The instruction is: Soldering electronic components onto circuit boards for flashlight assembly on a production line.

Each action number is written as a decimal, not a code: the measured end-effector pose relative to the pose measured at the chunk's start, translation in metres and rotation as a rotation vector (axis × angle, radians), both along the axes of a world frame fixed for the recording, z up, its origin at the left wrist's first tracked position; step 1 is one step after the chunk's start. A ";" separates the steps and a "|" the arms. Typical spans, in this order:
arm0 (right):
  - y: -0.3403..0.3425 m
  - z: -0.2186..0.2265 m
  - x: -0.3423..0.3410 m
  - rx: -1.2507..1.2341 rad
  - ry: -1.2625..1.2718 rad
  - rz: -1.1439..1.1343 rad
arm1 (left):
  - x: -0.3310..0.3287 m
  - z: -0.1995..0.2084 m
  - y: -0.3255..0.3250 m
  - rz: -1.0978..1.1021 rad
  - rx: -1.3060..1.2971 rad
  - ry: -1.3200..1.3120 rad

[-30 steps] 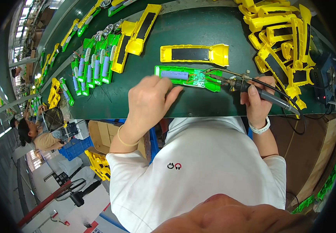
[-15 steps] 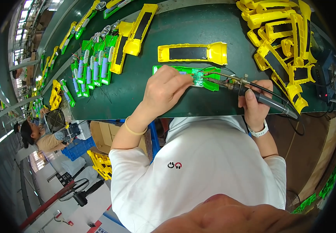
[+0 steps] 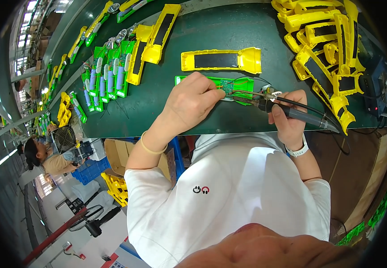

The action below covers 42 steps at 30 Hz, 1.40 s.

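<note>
The right hand [image 3: 289,118] is gripping the handle of a soldering iron [image 3: 301,116], whose tip end points to the left, toward the left hand. The left hand [image 3: 194,98] has its fingers drawn together at the circuit board [image 3: 227,88]; I cannot tell whether they pinch a wire, because the fingertips hide it. This board sits inside the green housing half [image 3: 248,86], which lies under the left hand's fingers and reaches toward the right hand. Just beyond the left hand lies a yellow housing half [image 3: 247,60]. Farther beyond the right hand, to its right, yellow shells [image 3: 316,27] are heaped.
</note>
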State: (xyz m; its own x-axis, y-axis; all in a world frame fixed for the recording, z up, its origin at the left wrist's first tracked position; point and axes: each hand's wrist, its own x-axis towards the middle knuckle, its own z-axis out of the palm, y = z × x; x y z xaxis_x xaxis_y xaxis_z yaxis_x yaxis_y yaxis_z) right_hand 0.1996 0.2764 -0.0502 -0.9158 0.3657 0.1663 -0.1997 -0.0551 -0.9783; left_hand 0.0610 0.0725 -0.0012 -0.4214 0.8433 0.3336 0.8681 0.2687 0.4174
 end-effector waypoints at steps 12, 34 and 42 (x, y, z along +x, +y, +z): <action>0.004 0.014 0.004 -0.214 -0.026 -0.125 | -0.003 0.003 0.001 -0.056 -0.019 0.018; 0.036 0.027 -0.012 -0.339 0.197 -0.191 | -0.008 -0.011 0.029 0.259 0.428 -0.888; 0.027 0.028 -0.076 -0.172 0.041 -0.111 | -0.002 -0.029 0.032 0.132 0.226 -0.174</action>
